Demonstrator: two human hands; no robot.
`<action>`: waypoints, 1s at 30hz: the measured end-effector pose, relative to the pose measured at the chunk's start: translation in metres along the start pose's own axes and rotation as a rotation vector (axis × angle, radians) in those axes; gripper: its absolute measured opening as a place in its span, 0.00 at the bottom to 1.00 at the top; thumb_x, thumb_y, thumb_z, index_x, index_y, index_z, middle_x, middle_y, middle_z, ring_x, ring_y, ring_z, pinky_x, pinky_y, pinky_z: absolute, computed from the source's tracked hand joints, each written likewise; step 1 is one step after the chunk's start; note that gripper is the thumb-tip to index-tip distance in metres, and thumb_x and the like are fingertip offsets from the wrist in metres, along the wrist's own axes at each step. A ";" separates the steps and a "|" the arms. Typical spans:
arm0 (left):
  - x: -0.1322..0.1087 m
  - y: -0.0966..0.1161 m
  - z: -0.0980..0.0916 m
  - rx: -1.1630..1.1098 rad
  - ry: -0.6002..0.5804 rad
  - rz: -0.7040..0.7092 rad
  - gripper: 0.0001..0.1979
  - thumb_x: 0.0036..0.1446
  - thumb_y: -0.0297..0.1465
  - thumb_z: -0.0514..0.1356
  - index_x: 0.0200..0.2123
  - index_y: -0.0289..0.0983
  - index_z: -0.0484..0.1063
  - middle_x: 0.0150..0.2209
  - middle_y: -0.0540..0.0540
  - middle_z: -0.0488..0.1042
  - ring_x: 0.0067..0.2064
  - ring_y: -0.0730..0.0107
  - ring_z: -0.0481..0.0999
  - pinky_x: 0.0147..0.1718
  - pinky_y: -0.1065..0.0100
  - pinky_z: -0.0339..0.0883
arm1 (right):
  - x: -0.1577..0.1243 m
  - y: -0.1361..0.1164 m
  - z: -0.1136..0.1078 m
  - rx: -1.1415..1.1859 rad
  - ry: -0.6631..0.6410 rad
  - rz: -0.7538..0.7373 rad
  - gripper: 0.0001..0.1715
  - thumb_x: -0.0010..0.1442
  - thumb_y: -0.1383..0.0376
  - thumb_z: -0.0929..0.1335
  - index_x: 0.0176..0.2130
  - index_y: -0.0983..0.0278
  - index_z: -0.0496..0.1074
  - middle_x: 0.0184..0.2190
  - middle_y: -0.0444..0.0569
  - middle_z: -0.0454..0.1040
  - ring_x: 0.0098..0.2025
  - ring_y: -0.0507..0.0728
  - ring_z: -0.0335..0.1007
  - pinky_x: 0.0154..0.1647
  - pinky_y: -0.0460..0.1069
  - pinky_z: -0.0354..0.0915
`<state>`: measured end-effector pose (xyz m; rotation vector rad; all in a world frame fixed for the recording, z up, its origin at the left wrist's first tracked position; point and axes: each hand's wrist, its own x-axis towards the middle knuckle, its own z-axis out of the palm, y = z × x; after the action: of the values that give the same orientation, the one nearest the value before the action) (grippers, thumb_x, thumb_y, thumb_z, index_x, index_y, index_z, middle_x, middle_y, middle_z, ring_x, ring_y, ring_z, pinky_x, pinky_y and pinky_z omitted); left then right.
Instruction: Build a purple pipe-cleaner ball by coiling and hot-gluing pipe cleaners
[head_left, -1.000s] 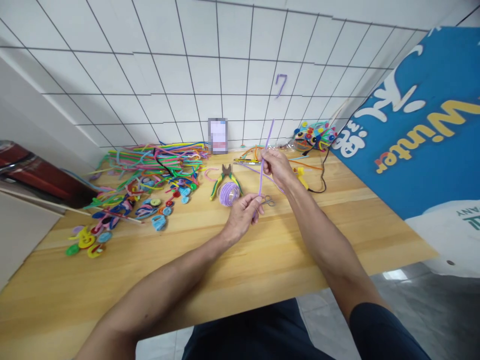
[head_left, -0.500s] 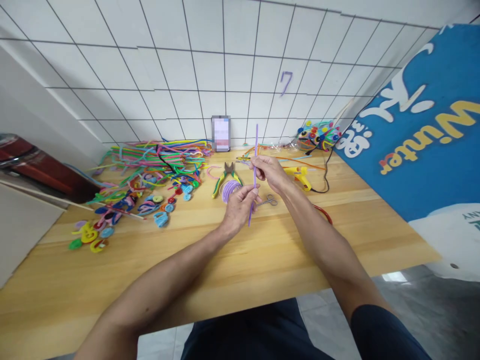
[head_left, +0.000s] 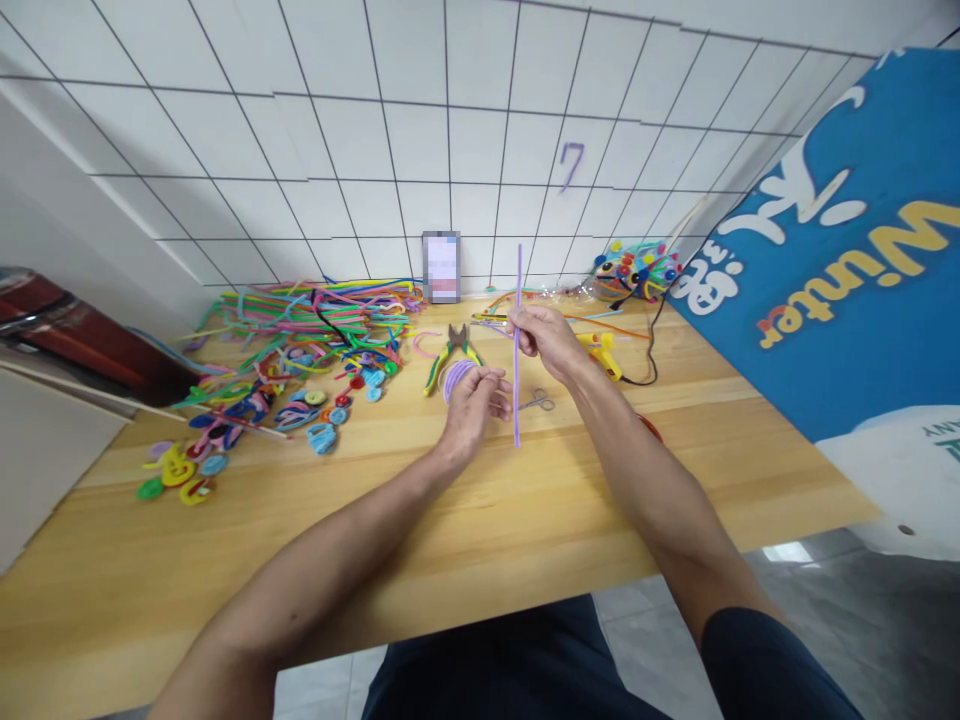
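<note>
My right hand [head_left: 541, 335] pinches a straight purple pipe cleaner [head_left: 517, 400] partway up, holding it nearly upright above the table. To its left, my left hand [head_left: 478, 402] is off the stem, its fingers apart and a little curled beside the lower half. A coiled purple and white disc [head_left: 457, 378] lies just behind the left hand, which partly covers it. Beyond that are pliers [head_left: 455, 355] with yellow-green handles. Small scissors [head_left: 538, 400] rest on the wood between my forearms, partly behind the pipe cleaner.
Bundled colourful pipe cleaners [head_left: 315, 315] and several small coiled pieces [head_left: 322, 438] spread over the left of the wooden table [head_left: 360, 540]. A phone [head_left: 442, 268] leans on the tiled wall. A yellow glue gun [head_left: 602, 352] with a black cord lies right; a dark red cylinder [head_left: 82, 335] stands left.
My left hand has let go of the pipe cleaner and opened. The stem has swung closer to upright, and my right hand has shifted slightly right with it.
</note>
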<state>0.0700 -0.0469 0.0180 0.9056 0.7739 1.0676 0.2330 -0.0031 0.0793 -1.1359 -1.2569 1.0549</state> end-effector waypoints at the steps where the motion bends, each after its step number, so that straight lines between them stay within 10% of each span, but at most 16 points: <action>1: 0.000 0.000 0.000 0.003 -0.012 -0.001 0.22 0.53 0.44 0.74 0.41 0.34 0.77 0.31 0.49 0.82 0.22 0.76 0.75 0.22 0.72 0.70 | 0.000 -0.001 -0.002 0.003 0.001 -0.003 0.26 0.58 0.46 0.77 0.27 0.63 0.74 0.15 0.38 0.63 0.18 0.47 0.51 0.19 0.44 0.47; 10: -0.013 0.009 0.009 0.007 -0.077 0.044 0.26 0.40 0.47 0.81 0.34 0.34 0.81 0.32 0.47 0.84 0.22 0.79 0.73 0.21 0.73 0.67 | 0.000 -0.014 -0.022 -0.013 0.008 -0.044 0.25 0.59 0.46 0.77 0.27 0.63 0.74 0.14 0.38 0.62 0.18 0.47 0.51 0.19 0.44 0.47; 22: -0.019 0.021 0.013 0.036 -0.085 0.063 0.28 0.56 0.48 0.67 0.18 0.41 0.55 0.14 0.58 0.54 0.15 0.83 0.52 0.16 0.75 0.44 | -0.006 -0.004 -0.019 -0.203 -0.004 0.028 0.17 0.64 0.58 0.72 0.26 0.64 0.75 0.17 0.38 0.62 0.20 0.47 0.52 0.23 0.45 0.49; 30: -0.023 0.033 0.008 0.232 -0.116 0.140 0.29 0.54 0.42 0.72 0.56 0.42 0.68 0.38 0.55 0.74 0.23 0.82 0.63 0.21 0.75 0.55 | -0.015 0.000 -0.024 -0.177 -0.029 0.090 0.15 0.60 0.59 0.73 0.26 0.64 0.76 0.16 0.39 0.62 0.20 0.47 0.53 0.22 0.45 0.46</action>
<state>0.0571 -0.0640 0.0538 1.2239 0.7561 1.0504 0.2564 -0.0186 0.0776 -1.3268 -1.3536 1.0450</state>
